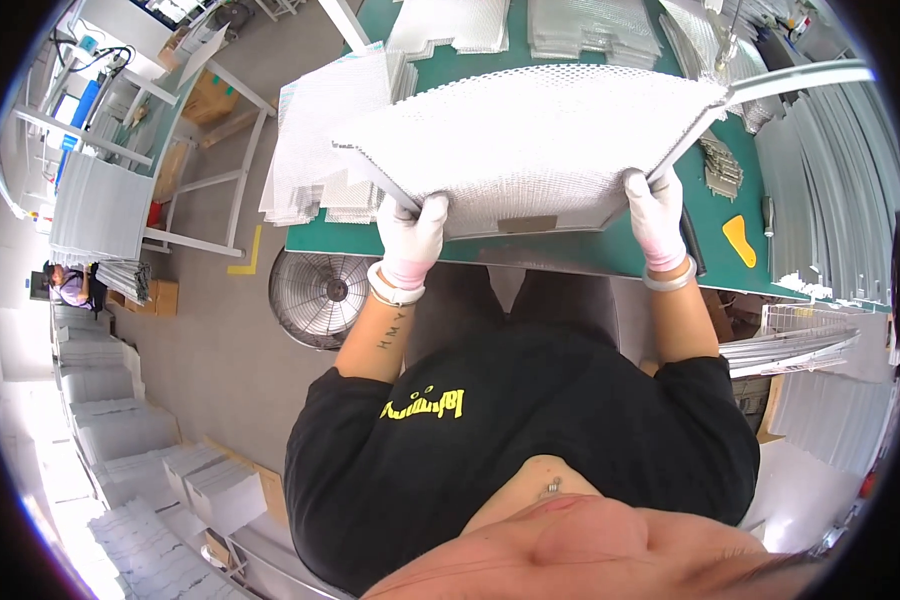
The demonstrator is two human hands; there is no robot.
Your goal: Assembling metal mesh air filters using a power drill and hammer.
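White-gloved hands lift a perforated metal mesh panel [530,140] clear of the green table [715,255], left hand [411,238] and right hand [654,215] each with its grip pinched shut on the panel's near edge. The panel hangs tilted between the two grips, just above the table's front rim. Beyond the grips lie stacks of like mesh sheets [320,150]; a yellow scraper [740,240] rests just right of the right-hand grip. Judging by the waiting stacks, much handling remains.
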